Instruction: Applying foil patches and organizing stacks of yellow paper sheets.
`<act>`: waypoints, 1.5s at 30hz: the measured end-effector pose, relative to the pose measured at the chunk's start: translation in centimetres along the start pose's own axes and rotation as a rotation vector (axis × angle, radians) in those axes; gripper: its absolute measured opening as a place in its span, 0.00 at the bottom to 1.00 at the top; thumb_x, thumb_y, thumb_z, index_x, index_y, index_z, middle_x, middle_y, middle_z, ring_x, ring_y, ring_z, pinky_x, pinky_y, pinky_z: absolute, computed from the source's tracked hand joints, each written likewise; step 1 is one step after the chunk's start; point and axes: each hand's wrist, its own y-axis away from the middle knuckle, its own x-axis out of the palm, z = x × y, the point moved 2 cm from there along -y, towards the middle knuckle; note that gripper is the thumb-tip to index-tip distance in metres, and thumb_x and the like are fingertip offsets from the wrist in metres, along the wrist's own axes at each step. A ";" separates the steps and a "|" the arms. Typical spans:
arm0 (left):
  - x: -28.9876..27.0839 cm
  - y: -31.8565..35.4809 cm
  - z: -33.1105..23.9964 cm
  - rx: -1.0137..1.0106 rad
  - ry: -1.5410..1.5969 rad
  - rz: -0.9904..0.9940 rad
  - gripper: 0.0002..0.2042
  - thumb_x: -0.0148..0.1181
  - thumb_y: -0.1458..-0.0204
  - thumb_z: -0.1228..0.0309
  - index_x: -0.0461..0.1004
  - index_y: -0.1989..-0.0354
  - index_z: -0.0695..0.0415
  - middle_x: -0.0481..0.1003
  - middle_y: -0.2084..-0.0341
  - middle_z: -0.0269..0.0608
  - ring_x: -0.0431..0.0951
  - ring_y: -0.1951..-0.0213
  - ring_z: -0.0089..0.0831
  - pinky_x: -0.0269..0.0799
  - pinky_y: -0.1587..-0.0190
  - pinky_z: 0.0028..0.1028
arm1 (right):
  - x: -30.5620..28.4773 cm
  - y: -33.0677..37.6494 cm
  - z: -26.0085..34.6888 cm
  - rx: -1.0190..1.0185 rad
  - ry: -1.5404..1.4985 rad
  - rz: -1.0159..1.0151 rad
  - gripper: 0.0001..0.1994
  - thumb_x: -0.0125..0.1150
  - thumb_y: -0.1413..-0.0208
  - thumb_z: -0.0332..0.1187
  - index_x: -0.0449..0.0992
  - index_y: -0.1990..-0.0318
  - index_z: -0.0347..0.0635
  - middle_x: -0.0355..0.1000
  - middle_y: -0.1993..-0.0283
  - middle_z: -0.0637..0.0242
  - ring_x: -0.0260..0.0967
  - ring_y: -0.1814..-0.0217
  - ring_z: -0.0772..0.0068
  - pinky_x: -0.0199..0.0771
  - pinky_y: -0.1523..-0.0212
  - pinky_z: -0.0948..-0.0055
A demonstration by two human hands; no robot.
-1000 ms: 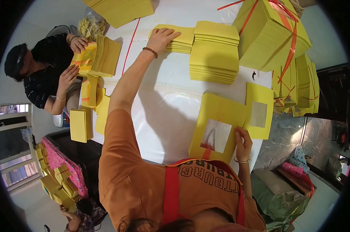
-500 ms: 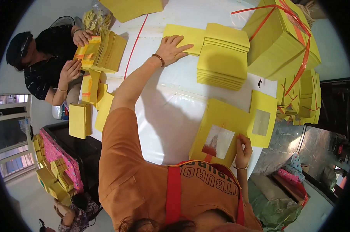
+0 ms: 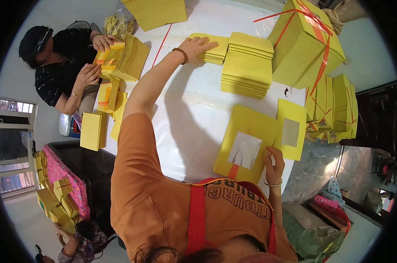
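A: What lies closest on the tabletop [image 3: 185,155]?
B: A wide yellow piece [image 3: 262,120] with a silvery window lies flat by the near right corner. The wearer's right hand [image 3: 275,165] is at its right side, fingers curled; whether they pinch the edge cannot be told.

A: Beside it?
B: A narrower yellow piece [image 3: 291,110], also windowed, lies along the right edge.

A: And the other hand?
B: The left hand [image 3: 196,48] reaches toward the far edge. It lies palm down, fingers spread over a low yellow stack [image 3: 215,57], not closed around anything.

A: Who is at the left edge?
B: A co-worker, both hands on an orange-banded yellow piece [image 3: 108,57] in front of a thick row of folded yellow pieces [image 3: 135,57].

A: What looks done, and what is left?
B: As a judgement, things are at mixed stages. Just right of the low stack is a taller stack [image 3: 246,70], squared up, with no tie visible on either. The two windowed pieces lie apart from them, unstacked.

A: Farthest off?
B: At the far right corner stands a big yellow bundle [image 3: 290,50], already tied with red ribbon [image 3: 324,65].
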 end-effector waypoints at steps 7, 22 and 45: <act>-0.3 5.5 -10.6 0.179 0.420 -0.517 0.19 0.57 0.60 0.69 0.68 0.55 0.53 0.71 0.64 0.44 0.70 0.60 0.45 0.66 0.61 0.42 | 0.2 1.6 1.4 -0.085 0.108 0.098 0.15 0.60 0.57 0.28 0.73 0.57 0.39 0.68 0.54 0.59 0.63 0.49 0.57 0.61 0.49 0.65; 1.2 19.2 -28.2 0.437 0.562 -0.227 0.28 0.66 0.65 0.62 0.68 0.52 0.58 0.69 0.61 0.41 0.68 0.61 0.39 0.64 0.60 0.35 | 2.4 2.1 -1.8 -0.144 0.043 0.140 0.08 0.61 0.55 0.32 0.77 0.65 0.46 0.65 0.50 0.63 0.58 0.45 0.60 0.57 0.45 0.66; 1.0 18.8 -26.7 0.268 0.933 -0.036 0.05 0.53 0.54 0.72 0.73 0.75 0.60 0.72 0.81 0.41 0.72 0.76 0.36 0.68 0.73 0.30 | 1.2 2.2 -2.5 -0.029 -0.404 0.219 0.24 0.34 0.39 0.43 0.77 0.67 0.36 0.65 0.50 0.62 0.57 0.45 0.66 0.53 0.43 0.70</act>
